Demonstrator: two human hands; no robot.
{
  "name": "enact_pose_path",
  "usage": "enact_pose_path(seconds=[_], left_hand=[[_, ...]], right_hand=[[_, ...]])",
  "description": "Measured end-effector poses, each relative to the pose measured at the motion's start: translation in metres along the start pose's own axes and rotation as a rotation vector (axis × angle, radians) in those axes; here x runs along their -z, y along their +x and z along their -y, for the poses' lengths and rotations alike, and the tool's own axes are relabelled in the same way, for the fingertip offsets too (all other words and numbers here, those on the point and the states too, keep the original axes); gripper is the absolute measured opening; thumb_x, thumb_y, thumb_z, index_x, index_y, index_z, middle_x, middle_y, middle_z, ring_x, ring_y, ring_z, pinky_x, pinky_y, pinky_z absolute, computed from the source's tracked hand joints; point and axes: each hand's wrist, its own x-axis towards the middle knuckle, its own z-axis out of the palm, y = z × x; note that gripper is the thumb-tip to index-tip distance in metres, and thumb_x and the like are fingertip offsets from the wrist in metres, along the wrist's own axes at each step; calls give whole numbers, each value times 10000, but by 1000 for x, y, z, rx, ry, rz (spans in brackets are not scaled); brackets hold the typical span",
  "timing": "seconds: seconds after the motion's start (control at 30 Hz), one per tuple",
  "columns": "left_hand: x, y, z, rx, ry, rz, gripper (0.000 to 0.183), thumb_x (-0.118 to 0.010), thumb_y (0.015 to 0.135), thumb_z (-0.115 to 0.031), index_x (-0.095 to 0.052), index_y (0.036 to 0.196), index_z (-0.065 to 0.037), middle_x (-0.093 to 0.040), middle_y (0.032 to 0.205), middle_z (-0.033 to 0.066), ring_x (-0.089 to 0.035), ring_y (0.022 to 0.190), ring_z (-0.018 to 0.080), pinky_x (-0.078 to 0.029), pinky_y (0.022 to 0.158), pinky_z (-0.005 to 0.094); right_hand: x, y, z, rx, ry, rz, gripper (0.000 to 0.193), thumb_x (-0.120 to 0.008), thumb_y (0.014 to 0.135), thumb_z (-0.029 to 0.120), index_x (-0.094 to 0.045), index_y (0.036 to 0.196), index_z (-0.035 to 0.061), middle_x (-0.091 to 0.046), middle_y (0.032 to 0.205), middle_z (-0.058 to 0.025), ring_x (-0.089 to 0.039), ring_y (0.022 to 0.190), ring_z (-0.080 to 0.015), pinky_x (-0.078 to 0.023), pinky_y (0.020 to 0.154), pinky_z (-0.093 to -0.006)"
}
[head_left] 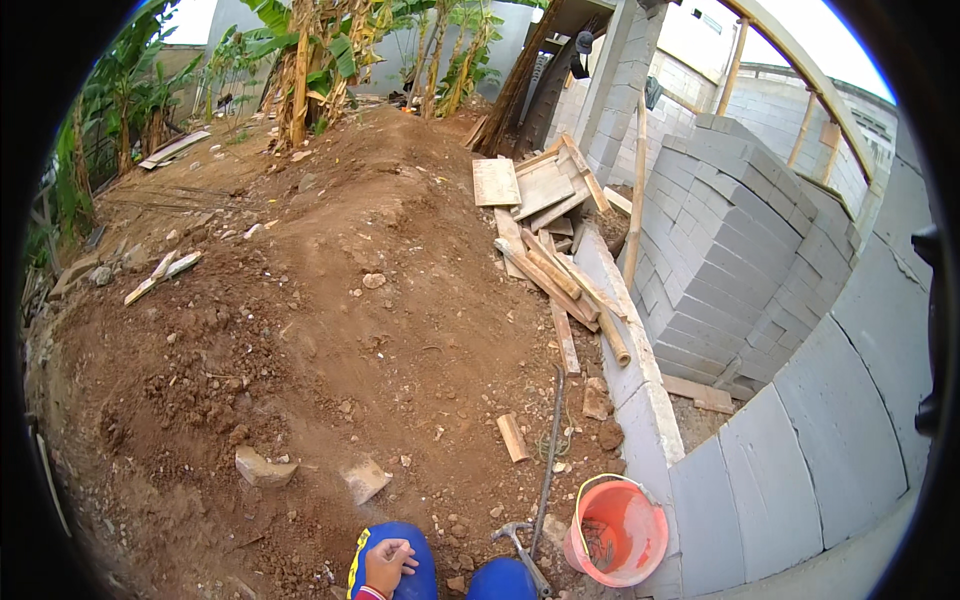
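My left hand [388, 566] is over my blue-clad left knee [415, 550], a red cuff at its wrist. Its fingers are curled together, and whatever they may hold is hidden or too small to name. My right hand is out of sight. Beside my right knee [500, 578] lies a claw hammer [522, 553], its head away from me. A long dark metal bar [552, 450] runs away from the hammer along the ground. To the right stands an orange-red bucket [640, 535], its handle resting on the rim, with several thin rusty pieces [598, 543] inside.
A low grey block wall [720, 510] borders the right side. Scrap boards [545, 190] and poles [570, 280] lie against it farther off. Behind it rises a block stack [720, 240]. Loose stones [265, 467] and a short wood offcut [513, 438] dot the sloping brown soil [330, 330].
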Motion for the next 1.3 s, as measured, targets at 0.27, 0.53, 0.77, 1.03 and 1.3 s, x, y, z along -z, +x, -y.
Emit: enact_pose_path(seconds=[0.27,0.53,0.77,1.03,1.3], left_hand=[[14,-21,-5,-53,-76,-13,264,-665,1000,-189,-626,1086,58,-703,933,149,-713,720,214,-596,614,301],[39,-56,-20,-127,-96,-100,238,-657,1006,-182,-637,1114,28,-708,932,129,-710,726,193,-593,625,292],[53,-78,-26,-168,-150,-152,279,-656,1010,-192,-623,1169,36,-704,962,120,-702,750,180,-586,634,276],[56,-89,-30,-154,-103,-150,284,-625,1036,-210,-602,1209,14,-705,1001,108,-696,773,151,-579,644,254],[75,-104,-32,-135,-45,-137,279,-623,1040,-223,-601,1202,3,-706,986,97,-691,771,143,-572,644,240]], right_hand=[[-26,3,-33,-21,-281,-69,642,-695,912,375,-526,1430,35,-631,1325,-259,-608,1220,-439,-505,1003,-521],[-28,46,-18,-124,-132,148,845,-796,811,196,-384,1527,18,-470,1488,-289,-409,1432,-426,-407,1151,-448],[-44,59,-40,8,-144,170,588,-800,810,217,-592,1294,-45,-666,1254,-267,-647,1194,-395,-517,1003,-445],[-36,34,-31,14,11,54,620,-724,883,133,-478,1430,-24,-568,1337,-323,-590,1234,-450,-489,1037,-486],[-25,58,5,98,35,53,796,-815,827,289,-461,1460,-39,-576,1357,-326,-576,1267,-440,-473,1067,-466]])
